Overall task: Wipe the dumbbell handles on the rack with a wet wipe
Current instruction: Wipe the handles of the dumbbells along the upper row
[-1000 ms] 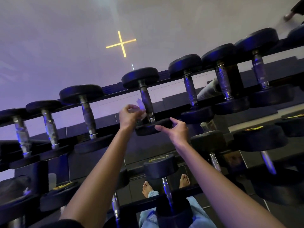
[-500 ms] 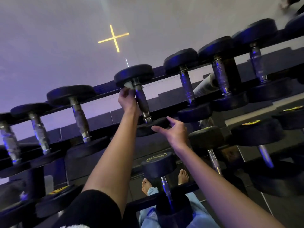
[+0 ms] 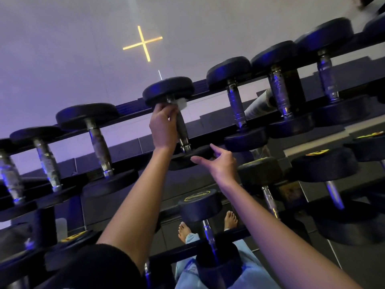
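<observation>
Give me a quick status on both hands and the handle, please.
Left hand grips wet wipe round top of dumbbell handle. Right hand open at that dumbbell's near head. Nothing visible blocking the handle.

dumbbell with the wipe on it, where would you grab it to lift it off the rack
By the metal grip between its round heads, just this side of the left hand and wet wipe. Come from above on the near side, fingers wrapping across the bar: the heads look too wide to close on and rest on the rack rails.
</observation>
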